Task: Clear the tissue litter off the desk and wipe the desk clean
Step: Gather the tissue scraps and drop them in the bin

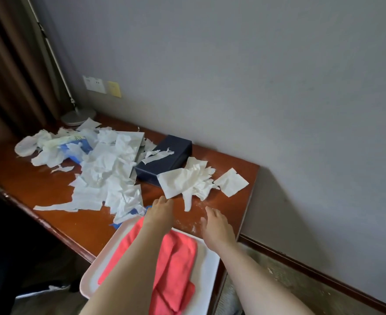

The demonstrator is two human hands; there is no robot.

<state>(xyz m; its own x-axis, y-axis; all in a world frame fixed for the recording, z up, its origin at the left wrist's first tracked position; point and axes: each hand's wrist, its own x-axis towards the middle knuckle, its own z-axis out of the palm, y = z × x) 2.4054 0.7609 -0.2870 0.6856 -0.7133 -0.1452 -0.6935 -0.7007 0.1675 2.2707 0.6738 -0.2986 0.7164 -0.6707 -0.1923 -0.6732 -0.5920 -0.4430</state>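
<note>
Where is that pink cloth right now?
The folded pink cloth lies in the white tray at the desk's near end, low in the head view, partly under the left forearm.

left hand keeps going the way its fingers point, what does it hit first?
Likely the near corner of the torn tissue just beyond the left hand, with the dark tissue box behind it. Hand height above the desk is unclear.

Reddish wooden desk (51, 192) under torn tissue litter (105, 176), dark tissue box (164, 158), white tray (210, 260), lamp base (78, 118).
</note>
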